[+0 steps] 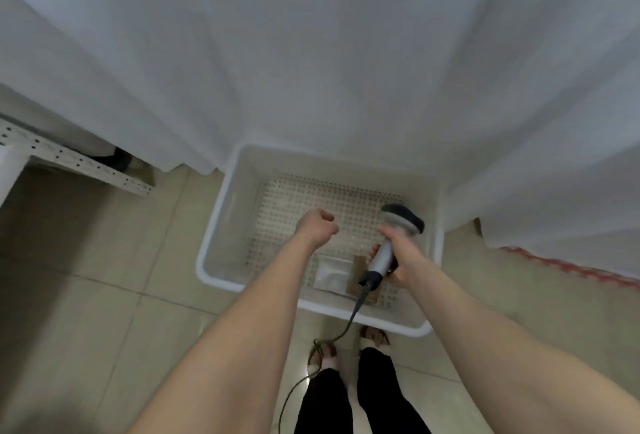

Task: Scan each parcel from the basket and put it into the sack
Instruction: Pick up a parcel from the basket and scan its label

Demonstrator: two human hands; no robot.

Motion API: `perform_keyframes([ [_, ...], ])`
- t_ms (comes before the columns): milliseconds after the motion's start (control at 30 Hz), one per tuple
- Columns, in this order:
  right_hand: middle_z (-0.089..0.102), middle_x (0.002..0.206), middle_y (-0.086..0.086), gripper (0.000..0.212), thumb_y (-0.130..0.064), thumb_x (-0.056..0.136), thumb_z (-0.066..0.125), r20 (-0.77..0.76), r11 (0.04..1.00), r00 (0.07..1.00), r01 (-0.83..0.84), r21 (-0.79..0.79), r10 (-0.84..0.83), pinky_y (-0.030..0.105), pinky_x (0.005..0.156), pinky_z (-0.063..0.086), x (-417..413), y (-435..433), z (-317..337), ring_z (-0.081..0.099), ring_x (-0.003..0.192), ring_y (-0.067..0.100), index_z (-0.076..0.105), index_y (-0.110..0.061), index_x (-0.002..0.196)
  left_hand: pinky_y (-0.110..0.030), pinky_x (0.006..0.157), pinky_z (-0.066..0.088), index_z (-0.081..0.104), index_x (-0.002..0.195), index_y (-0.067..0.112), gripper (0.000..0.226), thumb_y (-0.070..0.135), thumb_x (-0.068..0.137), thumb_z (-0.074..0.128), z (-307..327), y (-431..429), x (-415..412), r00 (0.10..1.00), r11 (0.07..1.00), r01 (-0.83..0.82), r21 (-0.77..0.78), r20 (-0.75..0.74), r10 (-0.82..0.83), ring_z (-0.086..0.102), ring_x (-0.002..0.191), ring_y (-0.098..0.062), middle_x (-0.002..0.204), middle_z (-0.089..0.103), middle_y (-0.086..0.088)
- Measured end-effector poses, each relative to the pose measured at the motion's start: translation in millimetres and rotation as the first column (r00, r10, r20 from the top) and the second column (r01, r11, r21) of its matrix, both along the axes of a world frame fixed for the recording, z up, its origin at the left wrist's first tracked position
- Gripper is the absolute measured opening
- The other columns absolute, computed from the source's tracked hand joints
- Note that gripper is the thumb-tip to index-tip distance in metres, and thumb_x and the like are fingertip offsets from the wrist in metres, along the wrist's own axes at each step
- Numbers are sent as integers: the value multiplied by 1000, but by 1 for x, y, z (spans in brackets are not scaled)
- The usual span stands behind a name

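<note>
From the head view, a white plastic basket (221, 225) with rounded corners, smooth walls and a floor pierced by a regular grid of small holes stands on a floor (86, 295) of pale glossy tiles. Two parcels lie flat in it against the near wall: a white parcel (330, 274) in soft, slightly creased wrapping, and just beside it on the right a brown parcel (356, 276) of cardboard-coloured material, partly hidden behind the scanner (398, 229). The scanner has a smooth light-grey handle and a dark, rounded head, and a dark cable (346, 326) runs from its base down to the floor. The right hand (398, 260) has its grip clamped round the handle, holding the scanner above the basket's right side. The left hand (318, 225) hovers over the middle of the basket, its grip drawn together into a fist with nothing in it. Behind and to the right hangs folded white cloth (346, 69), with a red-stitched edge at the right; whether this is the sack cannot be told. A perforated white metal shelf frame (76, 159) sits at the left. Below are black trousers (377, 395) and sandals (375, 336).
</note>
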State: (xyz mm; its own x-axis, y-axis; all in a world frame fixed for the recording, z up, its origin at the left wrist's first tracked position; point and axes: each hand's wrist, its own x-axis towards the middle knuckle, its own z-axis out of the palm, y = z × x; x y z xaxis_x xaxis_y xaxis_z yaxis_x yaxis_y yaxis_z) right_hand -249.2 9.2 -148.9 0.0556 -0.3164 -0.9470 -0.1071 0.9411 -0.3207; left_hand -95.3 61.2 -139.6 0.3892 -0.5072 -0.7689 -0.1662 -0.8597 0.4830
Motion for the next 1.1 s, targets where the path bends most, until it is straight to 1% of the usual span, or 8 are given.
perform_keyframes([
  [233,56,90,14,45,-32,88,69,-172,989,980,-81,121,101,48,92,53,-5,-22,-159,62,91,34,46,-6,117,-38,107,39,42,140,5,43,10,97,47,-175,-17,-14,992,985,55,165,-117,-36,44,129,-29,143,43,-16],
  [400,48,79,6,33,-26,94,63,-283,977,951,-67,202,123,37,83,46,-13,-27,-262,47,66,24,42,-7,110,-36,99,41,28,148,6,51,13,100,42,-285,-17,-41,965,963,65,261,-263,7,41,128,-30,150,33,-13],
  [533,49,133,16,66,-38,93,62,-339,972,928,-81,222,155,44,94,44,-17,-30,-324,51,117,34,34,-2,142,-35,96,40,19,151,11,58,29,101,41,-345,-15,-59,938,950,19,312,-334,91,40,129,-28,151,31,-11],
  [600,42,143,17,75,-39,92,63,-344,975,931,-52,215,125,48,99,41,-21,-29,-344,45,127,35,28,-4,148,-37,99,37,19,151,15,63,44,99,39,-361,-15,-65,914,935,-17,355,-374,158,36,134,-28,152,30,-8],
  [833,60,107,11,48,-37,88,69,-135,985,991,24,170,-1,47,97,48,3,-29,-335,57,110,29,55,-7,122,-39,94,49,44,137,14,72,63,85,52,-343,-14,-43,756,828,-414,378,-364,544,53,112,-23,127,55,-7],
  [967,62,106,10,43,-40,87,69,-24,993,1000,2,118,1,46,87,50,38,-33,-268,59,98,27,56,-13,118,-45,90,52,44,129,8,67,61,87,51,-282,-17,-7,709,764,-607,218,-287,645,57,98,-24,115,58,-10],
  [1033,67,112,12,52,-42,80,75,34,997,999,-17,78,14,47,93,52,56,-32,-226,63,103,29,62,-9,118,-40,80,54,44,125,14,58,60,89,49,-237,-22,12,682,740,-651,166,-299,668,56,82,-17,97,56,-3],
  [1100,68,117,15,56,-40,77,78,89,999,995,-46,20,44,50,98,50,71,-32,-183,65,107,32,65,-8,121,-36,73,55,45,130,17,65,65,87,47,-190,-24,33,642,709,-690,147,-330,693,57,84,-17,103,58,-4],
])
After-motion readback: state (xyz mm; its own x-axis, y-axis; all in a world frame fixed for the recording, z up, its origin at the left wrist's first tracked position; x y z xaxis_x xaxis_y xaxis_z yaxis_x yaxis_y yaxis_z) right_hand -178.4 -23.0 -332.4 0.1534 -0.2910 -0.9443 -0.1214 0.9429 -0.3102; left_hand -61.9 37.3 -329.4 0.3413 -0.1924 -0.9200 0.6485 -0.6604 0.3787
